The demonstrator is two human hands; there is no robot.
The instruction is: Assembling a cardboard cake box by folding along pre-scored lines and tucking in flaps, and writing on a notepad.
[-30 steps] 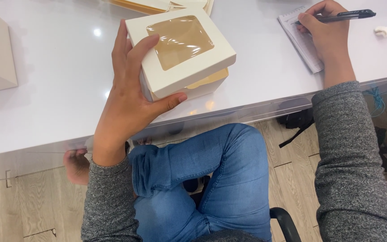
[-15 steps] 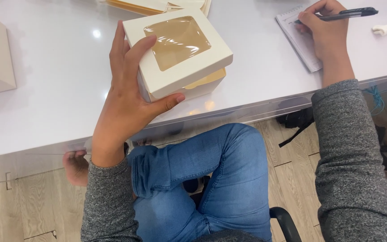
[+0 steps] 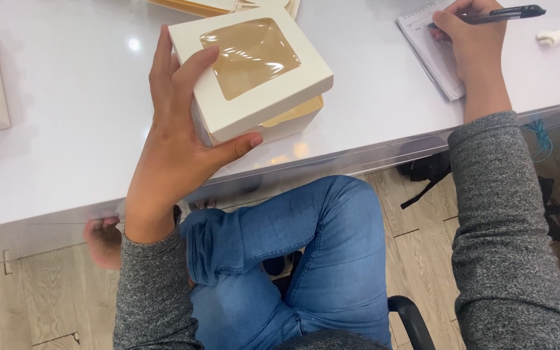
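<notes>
Head view: the left hand (image 3: 176,139) has its grip wrapped round a cream cardboard box (image 3: 254,71) with a clear window in its lid. The fingers (image 3: 199,68) lie over the lid's near-left corner, the thumb (image 3: 238,146) presses the side wall below, and the palm backs the left face. From the palm the box lies toward two o'clock. It sits tilted, with its far-right part over the white bench (image 3: 66,129) and its near-left corner lifted in the hand; whether the bottom touches the bench cannot be told. It is close to square, so no side reads as a long axis. The window faces up toward the camera.

The right hand (image 3: 471,39) is well apart, at three o'clock from the box. Its grip is pinched on a dark pen (image 3: 500,13), whose tip rests on a small notepad (image 3: 432,48) near the bench's right end. The pen's barrel points toward three o'clock. A small white scrap (image 3: 555,35) lies just beyond it.

The left hand is the nearer one to the box by far. More flat cream cartons (image 3: 221,6) lie at twelve o'clock from it, along the far edge.
</notes>
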